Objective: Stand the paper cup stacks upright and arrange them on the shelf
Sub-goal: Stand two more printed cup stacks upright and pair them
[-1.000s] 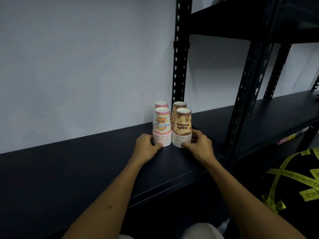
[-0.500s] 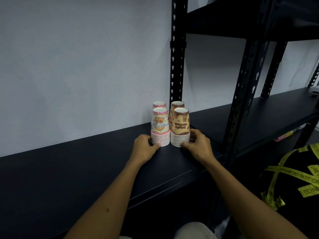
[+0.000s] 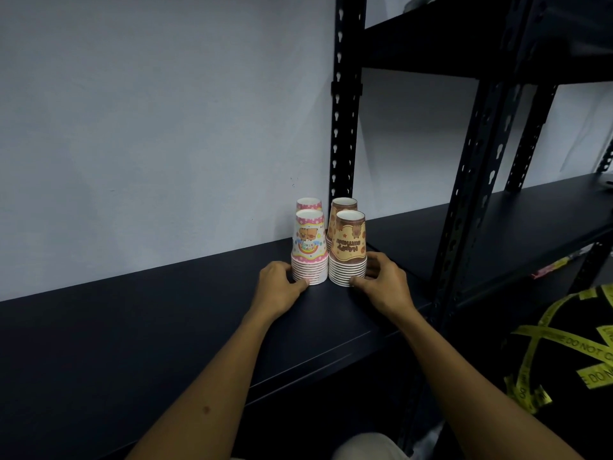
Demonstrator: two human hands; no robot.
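Four stacks of paper cups stand mouth-down on the dark shelf (image 3: 166, 327), grouped in a tight square just left of the black perforated upright (image 3: 345, 111) at the wall. The front pink stack (image 3: 309, 249), printed with cartoon animals and an upside-down birthday greeting, touches the front brown stack (image 3: 349, 250) along their rims. Directly behind them, nearer the upright, stand the rear pink stack (image 3: 308, 204) and the rear brown stack (image 3: 343, 205), mostly hidden, only their top cups showing.

The left hand (image 3: 278, 287) rests on the shelf against the front pink stack's lower rims, on the side away from the upright; its grip is curled around the base, thumb tip on the front of the lowest rims. The right hand (image 3: 381, 287) cups the base of the front brown stack from the other side, fingers bent behind the rims and thumb at the front.

Right of the upright, a second shelf bay (image 3: 497, 227) runs on at the same level, with another shelf board (image 3: 447, 44) above. Lower right of it lies a black fabric item (image 3: 564, 343) crossed with yellow caution tape (image 3: 564, 341).
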